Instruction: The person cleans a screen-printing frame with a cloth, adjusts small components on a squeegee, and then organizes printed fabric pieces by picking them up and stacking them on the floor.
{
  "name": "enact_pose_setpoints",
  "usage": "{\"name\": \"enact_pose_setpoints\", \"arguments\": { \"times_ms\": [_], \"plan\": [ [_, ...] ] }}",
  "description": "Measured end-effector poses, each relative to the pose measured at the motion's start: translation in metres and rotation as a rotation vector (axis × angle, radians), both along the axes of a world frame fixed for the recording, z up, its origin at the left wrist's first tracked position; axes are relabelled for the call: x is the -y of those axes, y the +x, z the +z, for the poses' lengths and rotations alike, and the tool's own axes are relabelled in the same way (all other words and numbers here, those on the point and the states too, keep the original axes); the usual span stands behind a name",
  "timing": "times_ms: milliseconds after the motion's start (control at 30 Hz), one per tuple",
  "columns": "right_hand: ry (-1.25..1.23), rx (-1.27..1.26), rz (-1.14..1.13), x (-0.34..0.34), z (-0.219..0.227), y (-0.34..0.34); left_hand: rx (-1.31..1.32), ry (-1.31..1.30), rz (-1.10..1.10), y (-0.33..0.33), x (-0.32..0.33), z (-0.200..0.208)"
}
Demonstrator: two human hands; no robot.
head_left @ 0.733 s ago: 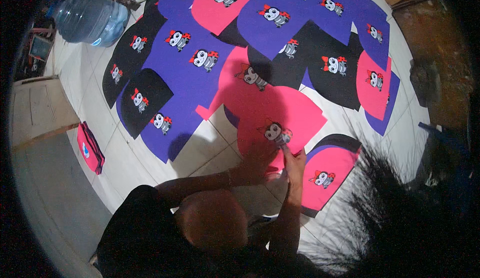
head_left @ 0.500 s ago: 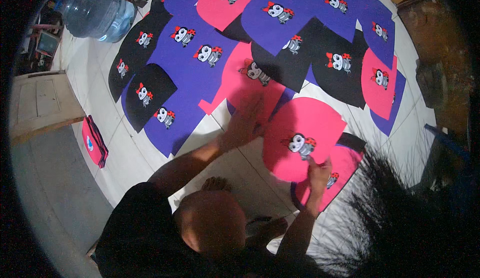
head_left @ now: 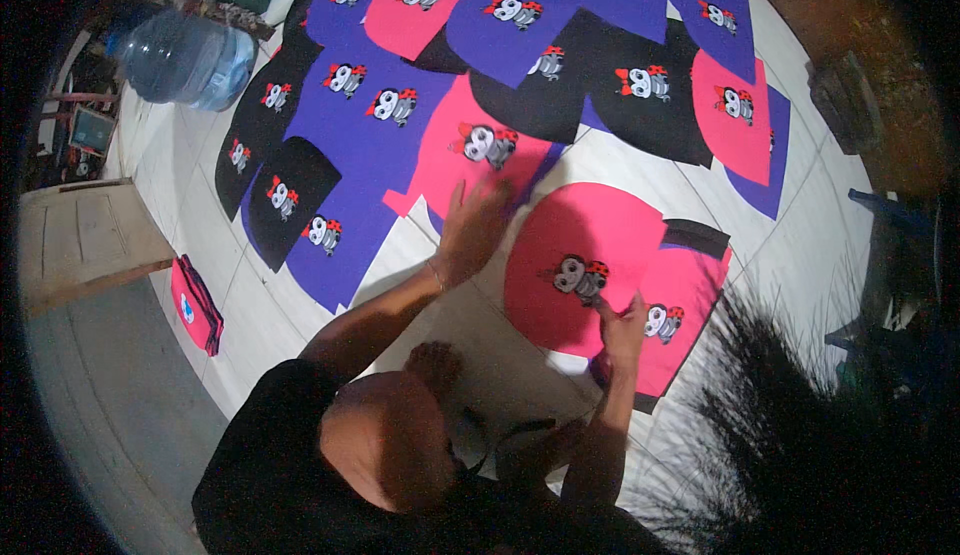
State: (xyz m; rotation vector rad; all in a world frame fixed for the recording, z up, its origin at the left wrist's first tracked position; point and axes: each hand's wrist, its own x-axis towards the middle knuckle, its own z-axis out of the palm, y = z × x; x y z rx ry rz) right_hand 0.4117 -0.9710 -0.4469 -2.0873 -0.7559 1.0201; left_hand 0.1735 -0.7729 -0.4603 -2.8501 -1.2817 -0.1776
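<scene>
Here's the right hand [head_left: 622, 333], pinched narrow on the lower right edge of a pink rounded piece [head_left: 550, 220], thumb on the upper face just beside the foot of the ladybug print [head_left: 580, 276]. That piece is right in front of the person, its right side lapping over a small pile [head_left: 692, 273] of pink and black pieces on the tiled floor [head_left: 800, 255]. Out to the left, the left hand [head_left: 473, 227] is wide, fingers apart over the lower part of another pink piece [head_left: 448, 147]; it's in shadow there, so whether it touches or hangs just above is hard to call. Technique counts now: a one-sided pinch on a broad, soft-looking sheet probably lets the far edge droop, so a second hold opposite would keep it flat. Better to grip the border and keep that thumb off the print. The held piece sits well out of line with the pile, so a neat lap calls for squaring corner against corner. Over by the left hand, purple peeks from beneath the pink, and overlapping purple pieces [head_left: 385, 65] crowd alongside: one layer at a time, taken by its edge, no dragging the neighbours.
</scene>
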Motion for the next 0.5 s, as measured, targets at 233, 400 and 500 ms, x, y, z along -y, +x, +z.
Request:
{"name": "enact_pose_setpoints", "arguments": {
  "times_ms": [233,400,500],
  "plan": [
    [0.287,-0.705,-0.248,-0.034,-0.011,-0.085,0.324,-0.474,-0.007,-0.021,0.118,0.044],
    [0.312,-0.17,-0.136,-0.046,-0.006,-0.088,0.507,-0.383,0.029,-0.07,0.048,0.009],
    [0.279,-0.22,-0.122,-0.044,0.001,-0.077,0.49,-0.007,0.17,-0.097,-0.034,-0.005]
  ]
}}
